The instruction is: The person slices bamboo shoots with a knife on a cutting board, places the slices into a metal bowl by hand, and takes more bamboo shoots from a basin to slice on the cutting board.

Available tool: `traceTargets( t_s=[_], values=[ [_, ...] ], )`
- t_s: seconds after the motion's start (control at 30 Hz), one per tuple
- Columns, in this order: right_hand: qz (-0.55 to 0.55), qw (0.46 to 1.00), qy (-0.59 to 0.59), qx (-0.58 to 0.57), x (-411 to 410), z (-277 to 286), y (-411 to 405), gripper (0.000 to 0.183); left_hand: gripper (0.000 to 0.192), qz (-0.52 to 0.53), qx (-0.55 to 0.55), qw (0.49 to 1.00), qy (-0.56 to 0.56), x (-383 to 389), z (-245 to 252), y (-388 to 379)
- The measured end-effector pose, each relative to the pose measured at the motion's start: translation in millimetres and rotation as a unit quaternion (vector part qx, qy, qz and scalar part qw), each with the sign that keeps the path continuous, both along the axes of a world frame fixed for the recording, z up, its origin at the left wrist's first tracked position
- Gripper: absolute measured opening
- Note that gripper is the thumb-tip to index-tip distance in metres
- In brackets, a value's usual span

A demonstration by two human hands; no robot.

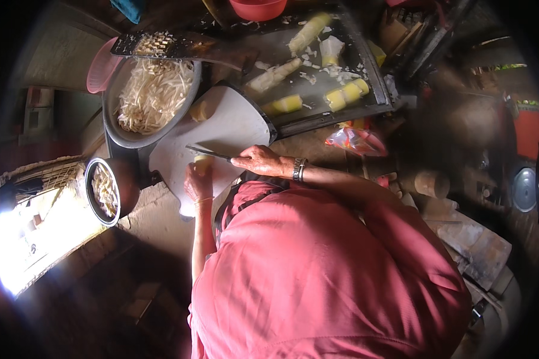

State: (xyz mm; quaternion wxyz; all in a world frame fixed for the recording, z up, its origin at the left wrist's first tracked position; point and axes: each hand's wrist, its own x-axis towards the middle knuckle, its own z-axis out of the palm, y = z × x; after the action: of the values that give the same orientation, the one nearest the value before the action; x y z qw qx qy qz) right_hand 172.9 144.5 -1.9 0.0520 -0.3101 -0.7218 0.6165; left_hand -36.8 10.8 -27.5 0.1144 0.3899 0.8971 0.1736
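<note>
My left hand (pixel 199 183) grips a short pale-yellow piece of bamboo shoot (pixel 203 162), partly hidden by the fingers. My right hand (pixel 261 160) is closed around the handle of a knife (pixel 206 151), whose blade points left just above that piece. Beneath both hands lies a curved whitish sheet (pixel 227 119) with a dark edge. Another cut piece of bamboo shoot (pixel 199 111) rests on it, near the bowl. A large metal bowl (pixel 196 94) beyond my left hand is heaped with pale shredded strips (pixel 155 101). Across its far rim lies a flat grater (pixel 197 50) with shreds on its teeth.
Several yellow bamboo shoots (pixel 346 94) and white scraps lie on a dark framed table (pixel 292 128). A smaller pot (pixel 88 179) of pale pieces stands left. Pink baskets or basins (pixel 258 10) sit behind. A plastic bag (pixel 357 140) lies by the table's near edge.
</note>
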Motion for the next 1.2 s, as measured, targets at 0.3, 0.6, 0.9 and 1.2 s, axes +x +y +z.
traceTargets(
  t_s=[0.3,0.6,0.9,1.2],
  values=[
    [0.0,0.999,0.048,0.007,6,-7,-2,0.046,0.048,0.036,0.034,0.999,-0.021,1,-4,-14],
    [0.044,0.999,-0.001,-0.015,8,-3,0,0.044,0.032,0.045,0.09,0.994,0.035,-17,-16,-57],
    [0.047,0.999,0.018,0.009,9,-10,0,0.043,0.028,0.043,0.11,0.992,0.032,-5,-9,-50],
    [0.033,0.999,0.024,-0.02,12,-6,1,0.044,0.025,0.027,0.128,0.991,0.025,-7,-13,-49]
  ],
)
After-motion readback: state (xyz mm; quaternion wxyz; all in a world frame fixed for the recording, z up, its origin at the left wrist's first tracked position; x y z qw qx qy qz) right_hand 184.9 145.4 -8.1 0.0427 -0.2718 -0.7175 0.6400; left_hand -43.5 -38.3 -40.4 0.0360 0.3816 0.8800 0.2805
